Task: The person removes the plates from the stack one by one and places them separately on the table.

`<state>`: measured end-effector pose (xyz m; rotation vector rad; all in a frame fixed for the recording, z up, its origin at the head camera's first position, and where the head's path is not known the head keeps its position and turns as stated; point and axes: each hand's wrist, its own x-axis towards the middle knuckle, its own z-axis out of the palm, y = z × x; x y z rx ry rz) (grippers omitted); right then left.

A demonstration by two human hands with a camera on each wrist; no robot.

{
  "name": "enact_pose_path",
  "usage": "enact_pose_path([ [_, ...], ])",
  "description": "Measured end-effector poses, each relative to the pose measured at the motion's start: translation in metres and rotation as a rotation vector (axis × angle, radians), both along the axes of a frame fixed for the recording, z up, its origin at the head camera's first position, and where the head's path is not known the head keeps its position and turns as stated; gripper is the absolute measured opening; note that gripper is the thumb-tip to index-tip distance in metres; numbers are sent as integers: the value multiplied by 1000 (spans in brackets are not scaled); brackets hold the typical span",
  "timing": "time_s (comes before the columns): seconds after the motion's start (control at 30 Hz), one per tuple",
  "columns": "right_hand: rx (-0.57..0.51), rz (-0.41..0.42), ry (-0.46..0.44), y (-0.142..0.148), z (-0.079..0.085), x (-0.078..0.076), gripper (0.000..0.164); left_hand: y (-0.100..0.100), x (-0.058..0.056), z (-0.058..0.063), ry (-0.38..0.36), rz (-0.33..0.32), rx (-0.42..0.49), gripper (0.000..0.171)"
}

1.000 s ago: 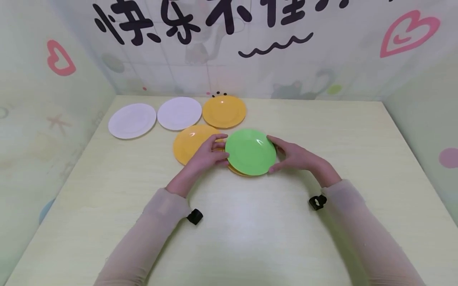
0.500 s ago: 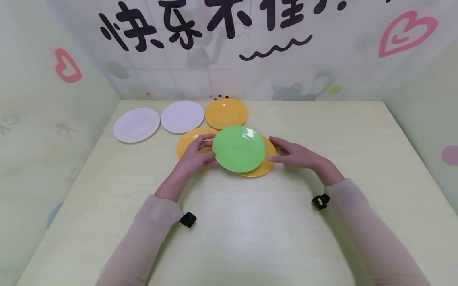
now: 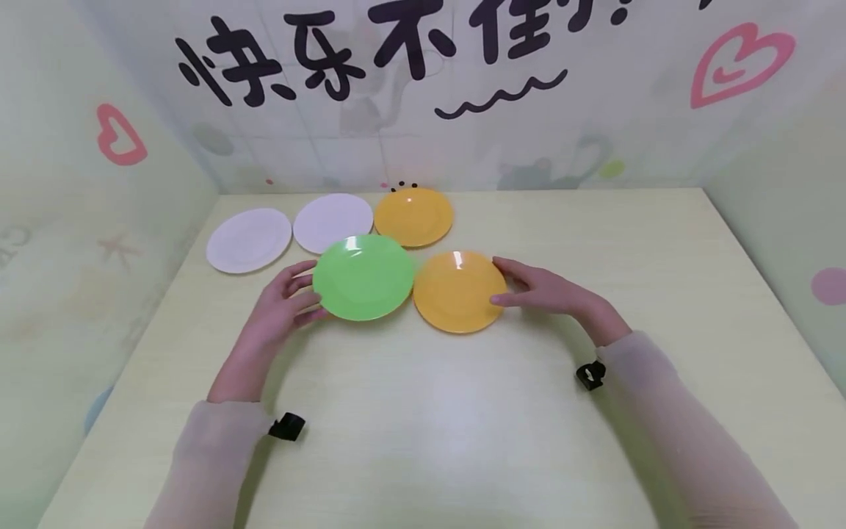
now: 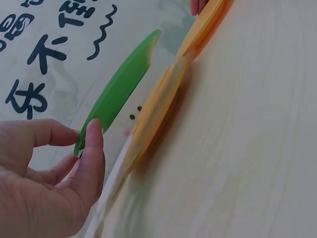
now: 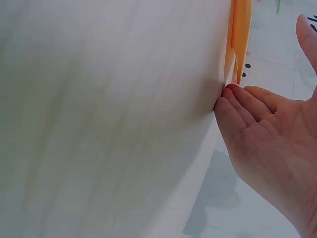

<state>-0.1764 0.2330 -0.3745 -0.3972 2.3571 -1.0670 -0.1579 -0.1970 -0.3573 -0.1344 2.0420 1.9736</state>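
My left hand (image 3: 280, 308) pinches the rim of a green plate (image 3: 363, 278) between thumb and fingers. The left wrist view shows this green plate (image 4: 116, 87) tilted and raised off the table, with orange plates (image 4: 158, 114) below it. Right of it in the head view lies an orange plate (image 3: 459, 292), and my right hand (image 3: 548, 290) is at its right edge. In the right wrist view, the fingers of my right hand (image 5: 272, 129) reach down to the tabletop beside the orange plate (image 5: 241, 37), and the thumb stands away from it. The orange plate under the green one is hidden from the head view.
Two white plates (image 3: 249, 240) and another orange plate (image 3: 413, 217) form a row along the back of the pale table (image 3: 429, 433). A printed backdrop (image 3: 423, 147) rises behind, with side panels left and right. Each wrist bears a small black device (image 3: 287, 426).
My left hand has carried the green plate leftward, off the right orange plate and over the left one. My right hand has let go of the green plate and stayed beside the orange one.
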Motion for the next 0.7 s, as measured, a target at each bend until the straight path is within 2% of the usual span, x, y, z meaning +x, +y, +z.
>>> enact_pose_path([
  [0.27, 5, 0, 12, 1, 0, -2, 94, -57, 9, -1, 3, 67, 131, 59],
  [0.5, 2, -7, -10, 1, -3, -1, 93, -92, 20, -12, -18, 107, 207, 54],
  [0.7, 17, 6, 11, 2, 1, -1, 94, -115, 28, -15, -36, 149, 246, 50],
])
